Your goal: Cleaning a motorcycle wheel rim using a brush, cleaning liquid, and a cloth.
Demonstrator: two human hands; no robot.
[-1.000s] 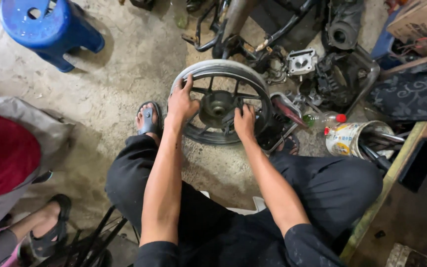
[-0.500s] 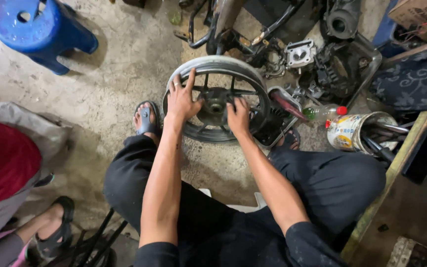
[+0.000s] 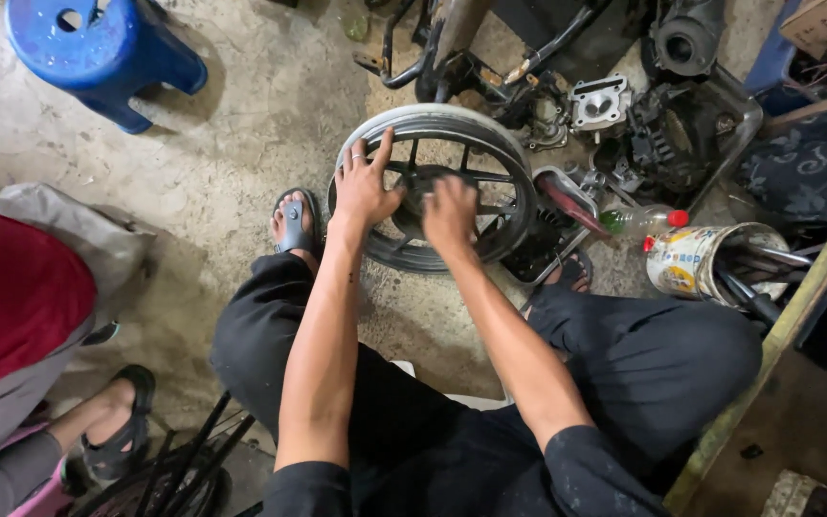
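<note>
Grey spoked wheel lies flat on concrete floor; engine parts crowd its far-right edge, open floor left. Left hand spread on rim, fingers released; right hand, blurred, has moved onto hub, clenched.

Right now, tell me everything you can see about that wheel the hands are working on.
The cast wheel is a bare motorcycle-type rim with no tyre: grey, dull metal, scuffed and grimy, with dark spokes running to a central hub. It stands tilted on the concrete floor between the seated person's sandalled feet. The left hand lies spread over its upper left rim and spokes, a ring on one finger. The right hand, blurred, covers the hub. Engine parts lie just behind it.
</note>
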